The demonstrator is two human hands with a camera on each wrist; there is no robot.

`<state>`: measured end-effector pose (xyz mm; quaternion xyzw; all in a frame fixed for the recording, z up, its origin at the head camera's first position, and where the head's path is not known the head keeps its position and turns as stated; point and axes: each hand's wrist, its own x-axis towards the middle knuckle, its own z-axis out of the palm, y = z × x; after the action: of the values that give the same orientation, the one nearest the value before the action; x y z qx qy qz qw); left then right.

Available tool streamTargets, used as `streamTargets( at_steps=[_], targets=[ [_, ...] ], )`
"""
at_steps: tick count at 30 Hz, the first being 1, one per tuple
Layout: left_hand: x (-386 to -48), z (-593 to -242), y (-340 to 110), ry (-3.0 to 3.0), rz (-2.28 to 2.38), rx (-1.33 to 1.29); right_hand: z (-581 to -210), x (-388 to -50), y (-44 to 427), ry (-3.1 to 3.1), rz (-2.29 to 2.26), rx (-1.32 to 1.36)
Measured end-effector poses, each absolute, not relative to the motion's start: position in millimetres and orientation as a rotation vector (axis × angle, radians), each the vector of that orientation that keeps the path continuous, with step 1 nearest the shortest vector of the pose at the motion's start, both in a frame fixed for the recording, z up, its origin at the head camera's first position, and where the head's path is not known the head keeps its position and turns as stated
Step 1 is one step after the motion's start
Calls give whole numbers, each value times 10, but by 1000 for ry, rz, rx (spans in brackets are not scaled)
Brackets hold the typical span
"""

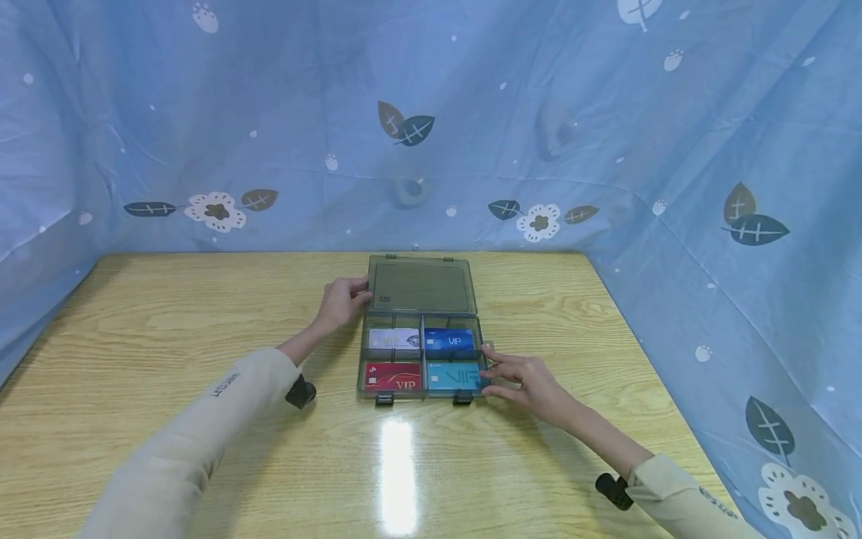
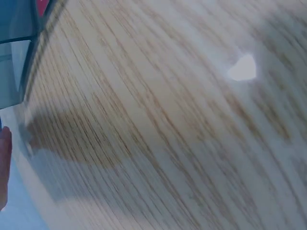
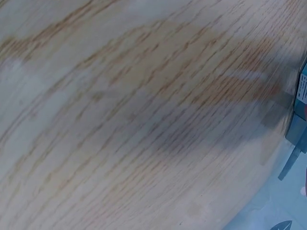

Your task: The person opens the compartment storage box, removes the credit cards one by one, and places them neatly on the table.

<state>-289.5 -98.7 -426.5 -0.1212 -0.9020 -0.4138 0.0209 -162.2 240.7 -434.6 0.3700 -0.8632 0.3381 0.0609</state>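
A clear grey plastic box (image 1: 423, 397) lies open on the table, its lid (image 1: 423, 288) folded back to the far side. VIP cards lie in its compartments: a white card (image 1: 393, 339) and a dark blue card (image 1: 449, 339) behind, a red card (image 1: 393, 376) and a light blue card (image 1: 454, 376) in front. My left hand (image 1: 342, 299) holds the lid by its left edge with thumb and fingers. Against the box's right side, my right hand (image 1: 528, 382) rests its fingertips, the fingers spread. The wrist views catch only box edges and a left fingertip (image 2: 5, 143).
The wood-grain table (image 1: 202, 314) extends to both sides and in front of the box. Two black latches, a left latch (image 1: 384, 400) and a right latch (image 1: 462, 398), stick out at the box's front. A blue patterned cloth (image 1: 471, 150) hangs behind and beside the table.
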Motion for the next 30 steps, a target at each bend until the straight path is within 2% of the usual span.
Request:
streamTargets(
  at_steps=[14, 19, 24, 30],
  targets=[
    [-2801, -4273, -955, -2790, -1340, -317, -4337, -1627, 2432, -2611, 996, 1151],
    [-2745, -4282, -1040, -2832, -1407, -391, -4331, -1624, 2431, -2608, 1015, 1138],
    [-2526, -4268, -1229, -2807, -1598, -535, -4323, -1616, 2433, -2623, 1077, 1118],
    [-2135, -4229, -1419, -2752, -1903, -572, -4329, -1621, 2449, -2653, 1115, 1078]
  ],
)
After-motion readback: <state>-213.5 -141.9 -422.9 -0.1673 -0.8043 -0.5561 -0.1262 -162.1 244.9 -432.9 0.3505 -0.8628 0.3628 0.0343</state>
